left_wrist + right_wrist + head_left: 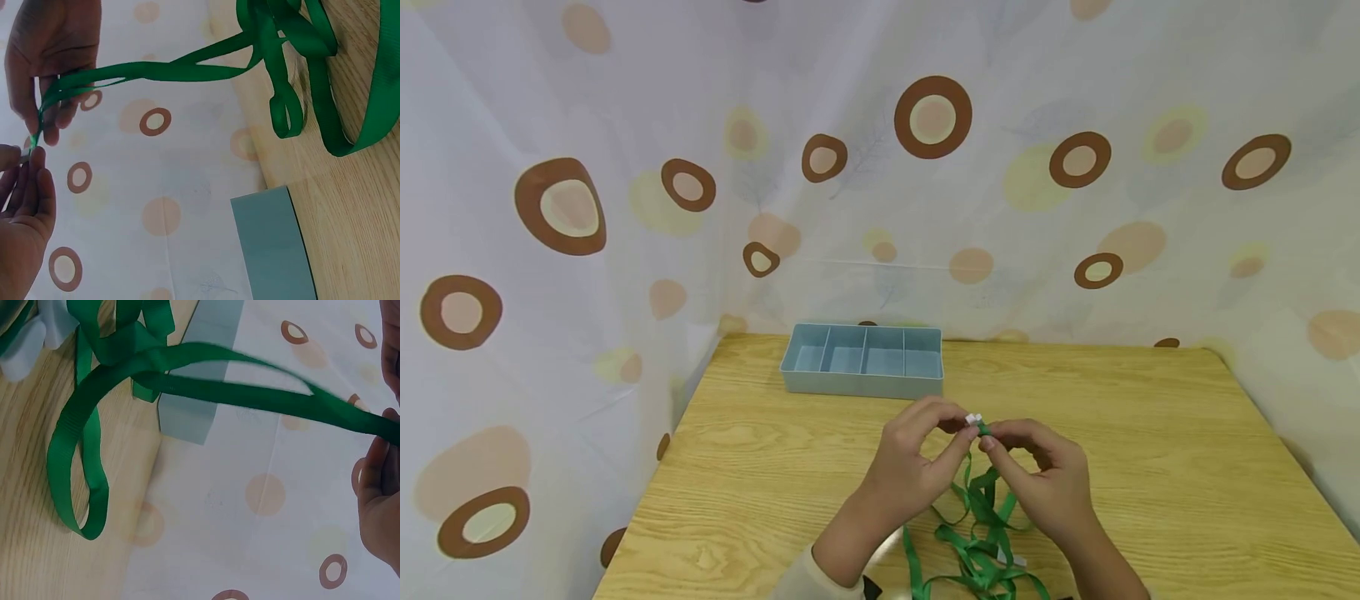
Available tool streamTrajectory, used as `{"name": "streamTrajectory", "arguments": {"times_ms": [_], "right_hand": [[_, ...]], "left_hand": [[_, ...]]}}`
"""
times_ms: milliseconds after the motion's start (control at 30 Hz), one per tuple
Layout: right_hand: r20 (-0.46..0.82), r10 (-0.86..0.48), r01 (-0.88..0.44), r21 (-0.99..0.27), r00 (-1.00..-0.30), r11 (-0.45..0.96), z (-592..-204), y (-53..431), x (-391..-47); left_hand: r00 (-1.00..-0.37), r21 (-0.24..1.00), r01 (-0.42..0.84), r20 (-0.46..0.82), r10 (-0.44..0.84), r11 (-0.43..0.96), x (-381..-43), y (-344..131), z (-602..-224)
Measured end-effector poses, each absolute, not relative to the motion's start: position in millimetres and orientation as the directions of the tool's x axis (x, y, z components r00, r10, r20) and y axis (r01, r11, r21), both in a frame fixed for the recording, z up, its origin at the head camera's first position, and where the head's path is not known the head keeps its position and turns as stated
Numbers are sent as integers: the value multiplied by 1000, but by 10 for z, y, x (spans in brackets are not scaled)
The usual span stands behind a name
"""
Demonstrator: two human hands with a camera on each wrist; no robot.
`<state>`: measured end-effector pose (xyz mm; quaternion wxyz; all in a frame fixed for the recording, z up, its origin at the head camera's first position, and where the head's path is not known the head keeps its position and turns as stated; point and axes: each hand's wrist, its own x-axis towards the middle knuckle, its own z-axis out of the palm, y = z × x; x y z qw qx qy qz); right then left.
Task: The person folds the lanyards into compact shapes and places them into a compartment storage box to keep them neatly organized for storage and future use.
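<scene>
In the head view, my left hand (pixel 910 458) pinches a small white piece (pixel 973 419) between thumb and forefinger. My right hand (pixel 1048 479) pinches the end of a green ribbon (pixel 984 428) right beside that piece. The fingertips of both hands nearly meet above the table. From the right hand, a doubled length of ribbon (pixel 250 395) runs down to a loose, looped heap (pixel 981 508) on the tabletop. What kind of thing the white piece is cannot be made out. In the left wrist view, fingers mostly hide it.
A light blue tray (pixel 861 385) with several compartments stands at the back of the wooden table (pixel 760 467), against a patterned curtain (pixel 865 208). White pieces (pixel 25 350) lie by the ribbon heap. A small black thing (pixel 871 588) shows near the left sleeve.
</scene>
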<state>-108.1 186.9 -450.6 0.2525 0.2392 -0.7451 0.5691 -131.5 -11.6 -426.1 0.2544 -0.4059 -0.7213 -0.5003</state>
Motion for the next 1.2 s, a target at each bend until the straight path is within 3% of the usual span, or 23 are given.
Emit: {"name": "streamTrajectory", "arguments": {"times_ms": [133,400,800,1200], "right_hand": [[668,-34,-658,-720,-743,219,-4524,1861,-1077],[783,-5,-764,-605,-622,224,-4575,1847,-1138],[679,-183,-701,-665,-711,259,-4600,1825,-1114],[593,-242,-638,-737,-768,221,-4593,1819,-1122]], "left_hand": [[-541,520,840,775,325,158,-1310,-131,-4262],[-540,522,839,768,344,153,-1315,-146,-4291],[-532,515,845,779,332,144,-1320,-169,-4303],[-545,522,837,768,335,165,-1309,-181,-4284]]}}
